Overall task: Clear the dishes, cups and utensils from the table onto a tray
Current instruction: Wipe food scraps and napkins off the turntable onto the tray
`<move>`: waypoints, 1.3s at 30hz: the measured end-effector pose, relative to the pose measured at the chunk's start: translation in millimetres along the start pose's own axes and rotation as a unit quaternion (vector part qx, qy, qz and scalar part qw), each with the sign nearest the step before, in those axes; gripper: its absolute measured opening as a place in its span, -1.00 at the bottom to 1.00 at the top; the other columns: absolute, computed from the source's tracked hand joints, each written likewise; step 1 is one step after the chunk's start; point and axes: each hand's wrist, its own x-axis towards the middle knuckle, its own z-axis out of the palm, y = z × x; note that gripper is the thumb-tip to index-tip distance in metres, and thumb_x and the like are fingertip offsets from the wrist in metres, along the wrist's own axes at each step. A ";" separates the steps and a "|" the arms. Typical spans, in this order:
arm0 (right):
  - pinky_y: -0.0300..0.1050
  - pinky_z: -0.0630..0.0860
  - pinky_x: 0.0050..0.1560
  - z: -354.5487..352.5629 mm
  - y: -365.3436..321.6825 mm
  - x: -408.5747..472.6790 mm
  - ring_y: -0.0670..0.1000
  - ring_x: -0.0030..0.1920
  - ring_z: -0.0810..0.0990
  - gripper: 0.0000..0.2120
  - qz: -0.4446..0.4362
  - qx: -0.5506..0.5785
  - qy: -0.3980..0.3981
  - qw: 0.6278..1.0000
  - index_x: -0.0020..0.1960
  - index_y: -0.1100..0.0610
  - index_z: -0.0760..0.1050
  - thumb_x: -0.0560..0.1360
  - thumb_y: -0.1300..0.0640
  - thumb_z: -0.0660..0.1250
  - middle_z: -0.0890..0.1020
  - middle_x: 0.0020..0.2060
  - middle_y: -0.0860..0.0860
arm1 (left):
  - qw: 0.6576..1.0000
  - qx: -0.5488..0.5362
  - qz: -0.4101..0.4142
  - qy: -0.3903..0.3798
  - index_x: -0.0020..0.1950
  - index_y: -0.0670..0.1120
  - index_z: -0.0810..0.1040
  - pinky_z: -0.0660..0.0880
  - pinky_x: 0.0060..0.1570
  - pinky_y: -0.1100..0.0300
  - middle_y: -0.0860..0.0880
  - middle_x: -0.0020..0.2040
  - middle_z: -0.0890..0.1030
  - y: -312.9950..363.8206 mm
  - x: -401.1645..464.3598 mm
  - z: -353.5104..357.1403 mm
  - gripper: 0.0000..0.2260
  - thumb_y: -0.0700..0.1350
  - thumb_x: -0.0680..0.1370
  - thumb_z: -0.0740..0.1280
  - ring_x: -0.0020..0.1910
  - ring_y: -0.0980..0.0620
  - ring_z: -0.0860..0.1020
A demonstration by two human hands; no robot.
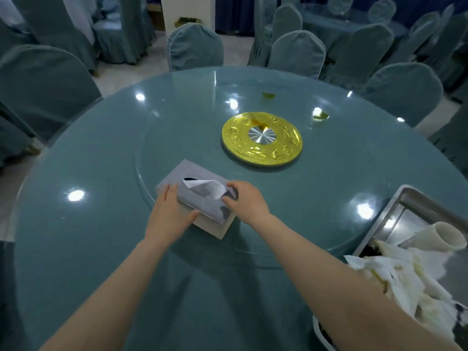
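Grey tissue box [200,198]: on glass turntable [329,198], near edge, gripped at both ends by left hand [171,215] and right hand [247,202], fingers curled over it. Metal tray [415,201]: at right table edge, holding crumpled napkins [410,274] and white cup [448,235]. Gold centre disc [262,139].

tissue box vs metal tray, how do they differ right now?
The tissue box is grey and sits on the glass turntable, gripped by left hand and right hand. The metal tray is shiny steel at the table's right edge, untouched, piled with used napkins. A clean tissue pokes from the box. Both are rectangular.
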 end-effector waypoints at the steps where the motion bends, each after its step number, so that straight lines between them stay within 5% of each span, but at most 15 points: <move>1: -0.10 0.38 0.22 3.6 -1.8 4.3 0.05 0.25 0.48 -0.53 0.007 0.009 0.014 1.000 0.33 0.07 0.46 0.47 -0.05 0.36 0.53 0.26 0.01 | 0.999 0.036 0.001 -0.010 0.55 -0.17 0.02 0.12 0.43 -0.01 -0.11 0.56 0.06 1.9 5.3 3.0 -0.12 0.14 0.43 0.43 0.52 -0.05 0.08; 4: 0.01 0.27 0.31 13.0 -2.4 14.1 0.03 0.30 0.42 -0.53 0.007 -0.062 0.048 0.997 0.27 -0.01 0.48 0.42 -0.14 0.38 0.53 0.25 -0.03 | 0.992 0.122 -0.001 -0.036 0.55 -0.20 -0.10 0.00 0.45 -0.09 -0.16 0.57 -0.06 8.3 17.6 13.0 0.02 0.31 0.39 0.37 0.55 -0.10 -0.05; 7: 0.12 0.16 0.35 12.6 1.3 15.2 0.03 0.28 0.39 -0.77 0.003 -0.089 0.051 0.995 0.10 -0.03 0.51 0.45 0.00 0.34 0.52 0.15 -0.05 | 0.979 0.187 0.005 -0.075 0.55 -0.21 -0.14 -0.03 0.46 -0.08 -0.17 0.57 -0.11 15.4 19.6 24.3 0.08 0.42 0.35 0.29 0.55 -0.11 -0.09; 9: 0.10 0.24 0.32 9.4 4.2 12.7 0.06 0.23 0.44 -0.93 -0.004 -0.074 0.054 0.996 -0.07 0.00 0.48 0.46 0.13 0.29 0.56 0.04 -0.04 | 0.978 0.192 0.007 -0.078 0.55 -0.22 -0.11 -0.04 0.47 -0.05 -0.19 0.57 -0.09 21.3 16.6 31.8 0.10 0.44 0.33 0.29 0.55 -0.13 -0.07; 12: -0.03 0.42 0.04 -2.3 7.5 5.8 0.10 0.01 0.51 -0.86 0.062 0.073 0.090 0.991 -0.05 0.05 0.43 0.46 0.24 0.19 0.59 -0.07 0.01 | 0.981 0.180 0.003 -0.071 0.54 -0.23 -0.09 -0.03 0.47 -0.01 -0.21 0.56 -0.07 32.1 8.4 41.5 0.11 0.43 0.31 0.33 0.54 -0.14 -0.06; 16: -0.01 0.48 -0.09 -34.6 25.1 4.4 0.05 -0.13 0.49 -0.82 0.236 0.389 0.188 0.870 0.00 0.09 0.37 0.44 0.29 0.16 0.50 -0.16 0.00 | 0.982 0.176 0.002 -0.062 0.54 -0.24 -0.09 -0.03 0.48 0.01 -0.21 0.56 -0.07 40.7 -3.9 48.4 0.08 0.41 0.34 0.32 0.54 -0.15 -0.06; 20: -0.10 0.42 -0.19 -62.8 52.4 -9.8 0.00 -0.21 0.44 -0.79 0.263 0.436 0.250 0.823 0.01 0.13 0.42 0.46 0.31 0.09 0.50 -0.18 0.00 | 0.982 0.173 0.014 -0.070 0.54 -0.23 -0.09 -0.01 0.48 0.06 -0.19 0.57 -0.07 44.0 -9.8 47.6 0.05 0.39 0.37 0.31 0.55 -0.12 -0.07; 23: -0.17 0.26 -0.33 -84.2 75.1 -22.3 0.02 -0.33 0.32 -0.86 0.282 0.449 0.265 0.805 -0.26 0.12 0.40 0.42 0.31 0.16 0.42 -0.35 0.00 | 0.982 0.165 0.026 -0.089 0.55 -0.18 -0.11 0.02 0.47 0.08 -0.13 0.57 -0.11 42.0 -13.8 43.0 0.01 0.32 0.39 0.36 0.55 -0.06 -0.07; 28: -0.11 0.36 -0.30 -109.0 83.7 -44.5 0.07 -0.33 0.40 -0.79 0.219 0.444 0.076 0.865 -0.32 0.16 0.45 0.44 0.37 0.21 0.45 -0.36 0.10 | 0.975 0.179 0.037 -0.127 0.56 -0.12 -0.11 0.19 0.42 0.09 -0.03 0.58 -0.13 40.1 -11.7 31.4 -0.05 0.20 0.42 0.40 0.55 0.04 -0.05; 33: -0.26 0.46 -0.36 -108.4 61.2 -57.5 -0.04 -0.34 0.56 -0.86 0.138 0.347 -0.143 0.917 -0.29 0.09 0.64 0.30 0.22 0.31 0.63 -0.34 0.01 | 0.972 0.184 0.047 -0.139 0.56 -0.06 0.00 0.40 0.17 0.13 0.04 0.58 -0.06 41.4 -7.6 18.1 -0.17 0.07 0.41 0.36 0.45 0.03 0.28; 36: -0.22 0.44 -0.06 -87.5 46.5 -41.3 -0.07 -0.04 0.56 -0.87 0.103 0.222 -0.073 0.967 -0.15 0.05 0.69 0.42 0.16 0.35 0.64 -0.02 -0.02 | 0.971 0.172 0.044 -0.159 0.56 -0.03 0.01 0.38 0.22 0.13 0.08 0.58 -0.05 39.5 -5.4 10.8 -0.20 0.05 0.42 0.34 0.43 0.03 0.30; 39: -0.25 0.32 0.14 -65.5 33.0 -24.5 -0.05 0.34 0.41 -0.82 0.067 0.113 -0.043 0.990 0.00 0.06 0.69 0.46 0.10 0.37 0.45 0.36 -0.03 | 0.970 0.161 0.049 -0.173 0.55 -0.04 0.07 0.24 0.37 0.10 0.06 0.58 0.00 37.0 -2.9 9.1 -0.26 0.01 0.44 0.32 0.45 -0.02 0.27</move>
